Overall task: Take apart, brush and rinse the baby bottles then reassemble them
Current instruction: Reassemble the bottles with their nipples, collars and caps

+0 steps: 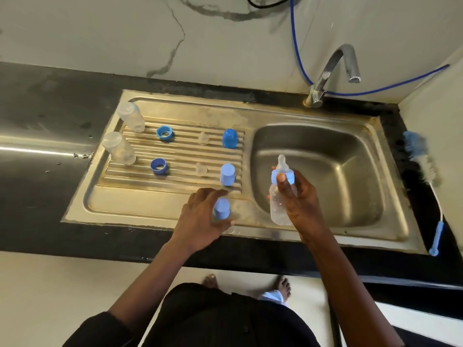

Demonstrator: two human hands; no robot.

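Right grip (pixel 300 199) curls round the bottle (pixel 278 209): long axis upright, teat pointing up, sink basin (pixel 338 159) beyond. Left grip (pixel 200 216), near its left, pinches a light-blue cap (pixel 221 209).

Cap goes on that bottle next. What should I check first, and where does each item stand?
1. Right hand has a grip on the bottle, upright over the basin: ok.
2. Nipple and ring already on the bottle: ok.
3. Ring screwed fully tight: cannot tell.
4. Cap held in the left hand: ok.
5. Cap's open end turned toward the nipple: cannot tell.
6. Tap not running: ok, no water stream visible.
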